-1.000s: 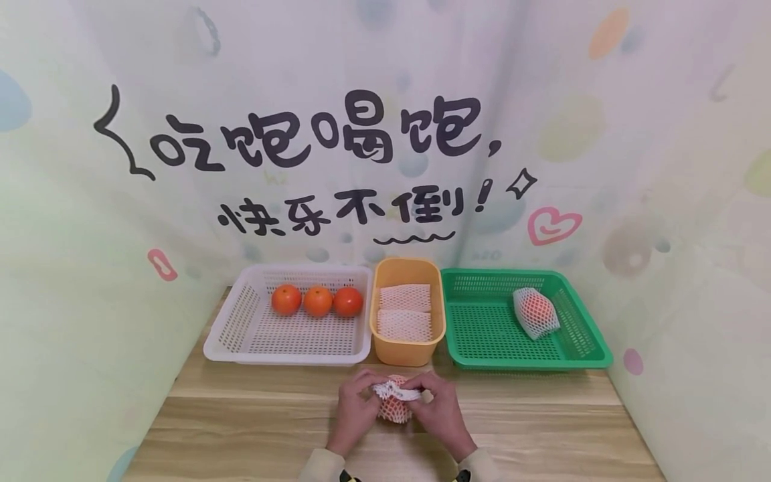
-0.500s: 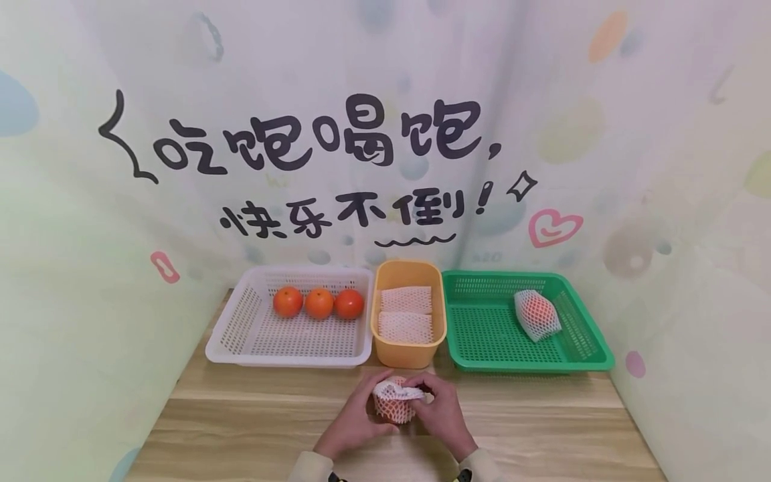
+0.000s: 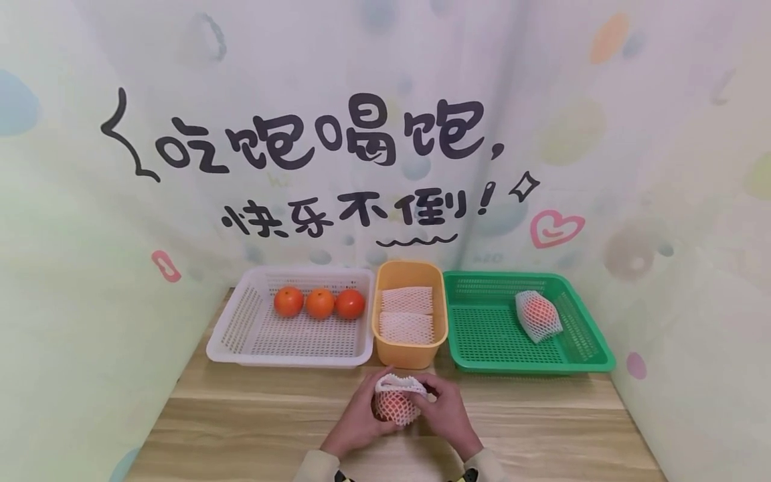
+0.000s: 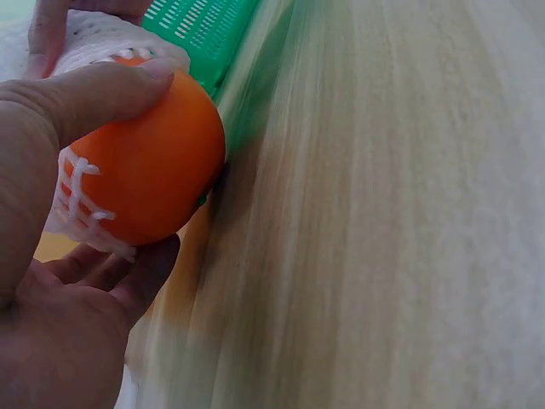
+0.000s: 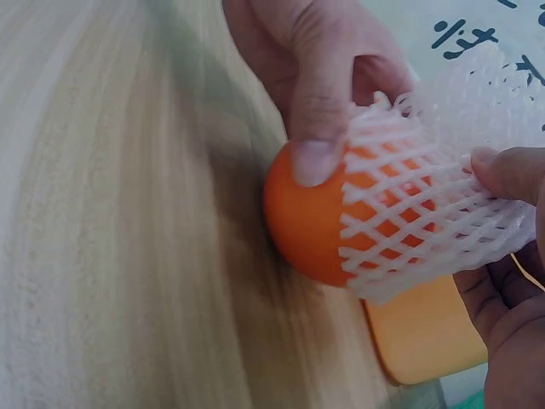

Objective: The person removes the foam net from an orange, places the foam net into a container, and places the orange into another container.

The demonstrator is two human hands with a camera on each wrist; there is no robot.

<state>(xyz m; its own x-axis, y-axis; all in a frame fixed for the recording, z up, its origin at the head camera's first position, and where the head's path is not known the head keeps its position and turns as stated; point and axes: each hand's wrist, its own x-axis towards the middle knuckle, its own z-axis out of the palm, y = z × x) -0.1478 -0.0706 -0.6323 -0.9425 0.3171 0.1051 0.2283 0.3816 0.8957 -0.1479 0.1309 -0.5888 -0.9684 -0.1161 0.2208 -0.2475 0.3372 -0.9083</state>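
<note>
An orange fruit (image 4: 162, 162) is partly inside a white foam net sleeve (image 5: 392, 204), low over the table in front of the yellow bin. My left hand (image 3: 359, 418) grips the fruit, the thumb pressed on its bare lower part and the fingers round the far side. With thumb and fingers my right hand (image 3: 446, 412) pinches the upper part of the net, which stands open at the top in the head view. The fruit's bare end shows in both wrist views.
A white basket (image 3: 289, 360) at the left holds three orange-red fruits (image 3: 320, 304). The yellow bin (image 3: 407, 355) holds foam nets (image 3: 406, 328). In the green basket (image 3: 494, 335) at the right lies one netted fruit (image 3: 539, 314). A printed curtain (image 3: 385, 67) hangs behind.
My left hand has moved from the net's top edge down round the side of the fruit. The bunched net top has risen and opened, and my right hand has stayed on it.
</note>
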